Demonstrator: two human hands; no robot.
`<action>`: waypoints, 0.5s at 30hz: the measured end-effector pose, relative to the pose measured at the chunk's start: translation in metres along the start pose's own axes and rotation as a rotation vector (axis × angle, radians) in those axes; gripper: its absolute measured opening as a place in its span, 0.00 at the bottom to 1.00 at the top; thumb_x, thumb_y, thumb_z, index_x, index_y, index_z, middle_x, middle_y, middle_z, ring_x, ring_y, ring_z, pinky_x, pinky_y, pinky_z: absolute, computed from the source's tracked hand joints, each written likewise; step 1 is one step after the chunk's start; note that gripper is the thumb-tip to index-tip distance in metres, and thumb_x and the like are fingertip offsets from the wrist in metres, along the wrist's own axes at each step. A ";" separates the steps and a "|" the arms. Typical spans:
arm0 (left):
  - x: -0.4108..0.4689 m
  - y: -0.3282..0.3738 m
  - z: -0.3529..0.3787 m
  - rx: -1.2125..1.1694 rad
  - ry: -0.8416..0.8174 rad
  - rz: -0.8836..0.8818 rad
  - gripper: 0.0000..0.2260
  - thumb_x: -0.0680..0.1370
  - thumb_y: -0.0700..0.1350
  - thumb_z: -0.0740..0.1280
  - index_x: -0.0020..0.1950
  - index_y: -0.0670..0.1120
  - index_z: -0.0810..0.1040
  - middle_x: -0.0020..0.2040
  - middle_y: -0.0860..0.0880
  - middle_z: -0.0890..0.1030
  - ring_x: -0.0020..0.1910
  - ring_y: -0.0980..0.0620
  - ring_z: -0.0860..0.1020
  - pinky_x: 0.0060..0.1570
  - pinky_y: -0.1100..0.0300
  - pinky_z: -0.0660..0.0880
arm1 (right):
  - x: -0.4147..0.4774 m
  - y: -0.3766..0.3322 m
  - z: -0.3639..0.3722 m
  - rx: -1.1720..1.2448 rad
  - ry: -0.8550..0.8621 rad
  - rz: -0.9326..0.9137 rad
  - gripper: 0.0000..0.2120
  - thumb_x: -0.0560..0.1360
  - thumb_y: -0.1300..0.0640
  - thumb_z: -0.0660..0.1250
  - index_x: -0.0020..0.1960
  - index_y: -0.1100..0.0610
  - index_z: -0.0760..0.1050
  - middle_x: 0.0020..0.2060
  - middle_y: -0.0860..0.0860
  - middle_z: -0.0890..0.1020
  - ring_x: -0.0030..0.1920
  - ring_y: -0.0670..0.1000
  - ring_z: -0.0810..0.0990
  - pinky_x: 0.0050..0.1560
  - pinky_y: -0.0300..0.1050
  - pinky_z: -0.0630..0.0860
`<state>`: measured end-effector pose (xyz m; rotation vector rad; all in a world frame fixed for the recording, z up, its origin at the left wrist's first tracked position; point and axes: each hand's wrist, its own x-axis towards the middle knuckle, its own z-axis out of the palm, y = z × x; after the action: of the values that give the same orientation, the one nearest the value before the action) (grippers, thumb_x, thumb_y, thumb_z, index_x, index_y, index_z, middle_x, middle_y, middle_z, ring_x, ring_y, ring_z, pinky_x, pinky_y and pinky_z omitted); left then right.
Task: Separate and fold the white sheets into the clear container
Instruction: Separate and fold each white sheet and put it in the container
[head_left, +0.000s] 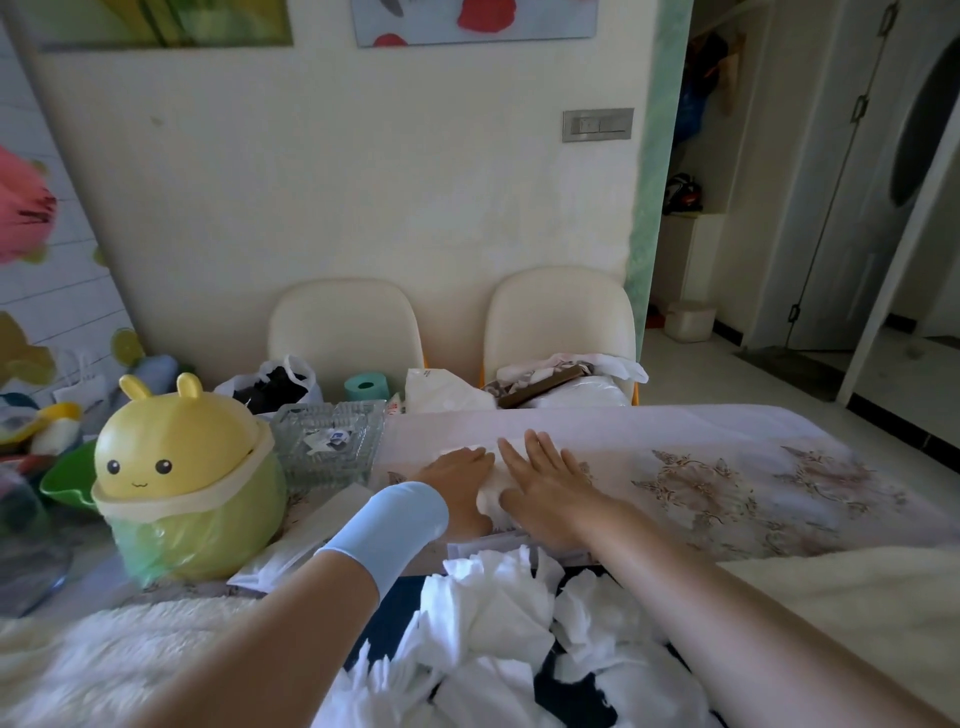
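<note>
Floral-cloth table (727, 431): your left hand (460, 480) and right hand (545, 486) lie flat, fingers straight, pressing the white sheet (488, 501) beneath them. More crumpled sheets (498, 613) sit heaped nearer you, between your forearms.

Cream wall (332, 197), two pale chairs (345, 325) (doorway (696, 208) right), daylight.

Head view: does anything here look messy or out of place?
Yes: a heap of crumpled white sheets lies loose between the person's arms, in front of the table, ragged and unfolded. One sheet lies on it, pressed under the left hand and right hand.
</note>
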<state>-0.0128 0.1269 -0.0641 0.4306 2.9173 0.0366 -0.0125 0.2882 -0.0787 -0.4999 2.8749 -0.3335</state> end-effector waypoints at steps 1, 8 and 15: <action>-0.003 0.001 0.003 0.006 0.012 0.012 0.37 0.80 0.55 0.63 0.81 0.48 0.45 0.82 0.50 0.46 0.80 0.50 0.46 0.78 0.54 0.48 | -0.001 -0.001 0.001 -0.007 0.002 -0.008 0.33 0.83 0.44 0.48 0.81 0.47 0.34 0.79 0.55 0.32 0.78 0.53 0.29 0.78 0.57 0.34; -0.008 -0.003 0.018 -0.068 -0.003 0.023 0.29 0.84 0.51 0.51 0.81 0.51 0.40 0.81 0.52 0.40 0.80 0.54 0.40 0.78 0.54 0.40 | 0.003 -0.018 -0.001 0.086 -0.063 0.102 0.32 0.82 0.47 0.47 0.82 0.47 0.38 0.80 0.53 0.34 0.79 0.52 0.30 0.76 0.61 0.31; -0.034 0.017 -0.018 -0.133 0.163 0.066 0.26 0.84 0.55 0.53 0.81 0.53 0.50 0.81 0.54 0.49 0.80 0.54 0.45 0.76 0.54 0.43 | -0.044 0.009 -0.050 0.236 0.122 0.033 0.30 0.83 0.55 0.54 0.82 0.45 0.48 0.82 0.51 0.42 0.81 0.51 0.38 0.79 0.58 0.42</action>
<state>0.0203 0.1332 -0.0392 0.5249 3.0341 0.2871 0.0135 0.3209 -0.0266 -0.4015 2.9016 -0.7100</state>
